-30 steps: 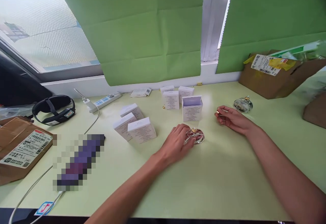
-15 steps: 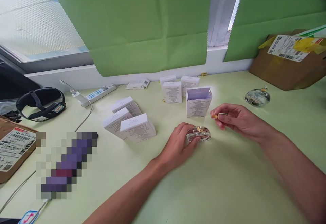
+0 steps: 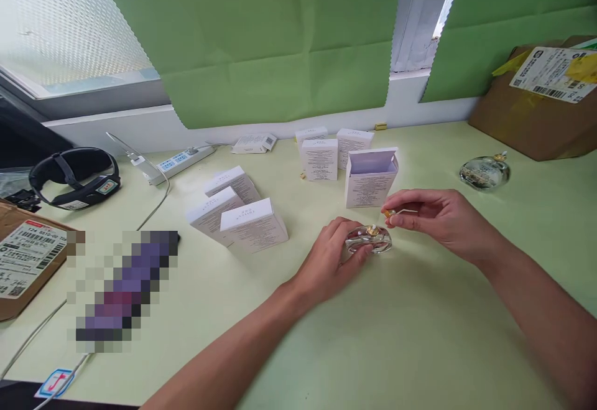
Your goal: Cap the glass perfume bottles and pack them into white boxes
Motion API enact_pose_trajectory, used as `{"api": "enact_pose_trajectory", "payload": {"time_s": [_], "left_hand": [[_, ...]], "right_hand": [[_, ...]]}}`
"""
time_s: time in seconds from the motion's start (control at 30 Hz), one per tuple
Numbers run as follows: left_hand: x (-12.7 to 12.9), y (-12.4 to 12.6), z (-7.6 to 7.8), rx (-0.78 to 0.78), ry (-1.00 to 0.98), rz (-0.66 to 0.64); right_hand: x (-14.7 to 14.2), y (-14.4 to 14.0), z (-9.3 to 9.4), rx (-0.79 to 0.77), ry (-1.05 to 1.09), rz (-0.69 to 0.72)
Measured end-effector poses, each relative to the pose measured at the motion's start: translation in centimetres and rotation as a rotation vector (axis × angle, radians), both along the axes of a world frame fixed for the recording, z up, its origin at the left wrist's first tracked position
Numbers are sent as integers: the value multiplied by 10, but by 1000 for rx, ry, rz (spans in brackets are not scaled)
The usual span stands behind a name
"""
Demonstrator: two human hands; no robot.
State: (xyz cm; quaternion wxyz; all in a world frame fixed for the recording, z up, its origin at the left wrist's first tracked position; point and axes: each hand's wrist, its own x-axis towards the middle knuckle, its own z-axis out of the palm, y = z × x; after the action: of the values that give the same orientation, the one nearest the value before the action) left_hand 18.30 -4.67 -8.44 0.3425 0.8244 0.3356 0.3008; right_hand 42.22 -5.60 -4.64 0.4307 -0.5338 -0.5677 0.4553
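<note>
A round clear glass bottle (image 3: 372, 240) with a gold neck lies on the pale green table (image 3: 396, 335), and my left hand (image 3: 329, 260) grips its left side. My right hand (image 3: 436, 218) pinches a small gold cap with a thin stem (image 3: 390, 213) just above and to the right of the bottle's neck. An open white box (image 3: 369, 180) with a lilac inside stands right behind them.
Several shut white boxes (image 3: 252, 226) lie and stand at centre left and behind. A second round glass bottle (image 3: 484, 172) lies at the right. Cardboard boxes (image 3: 536, 108) sit at the far right and the left edge. A black headset (image 3: 74, 177) and power strip (image 3: 180, 161) lie at the left.
My right hand has moved left with the gold cap, from well right of the bottle to just above its neck. The left hand keeps its hold on the bottle.
</note>
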Motion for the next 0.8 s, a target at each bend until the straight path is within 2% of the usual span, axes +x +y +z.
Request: {"api": "enact_pose_trajectory", "payload": {"time_s": [0.13, 0.33, 0.5, 0.67, 0.8], "left_hand": [[1, 0, -2, 19, -9, -1], [2, 1, -4, 45, -30, -6], [2, 1, -4, 49, -46, -9], [2, 2, -6, 62, -44, -17], [2, 2, -7, 76, -44, -13]], "right_hand": [[-5, -2, 1, 109, -60, 16], [-11, -7, 7, 262, -212, 148], [-13, -9, 7, 279, -253, 191], [-11, -10, 6, 241, -271, 172], [-13, -10, 5, 307, -331, 163]]}}
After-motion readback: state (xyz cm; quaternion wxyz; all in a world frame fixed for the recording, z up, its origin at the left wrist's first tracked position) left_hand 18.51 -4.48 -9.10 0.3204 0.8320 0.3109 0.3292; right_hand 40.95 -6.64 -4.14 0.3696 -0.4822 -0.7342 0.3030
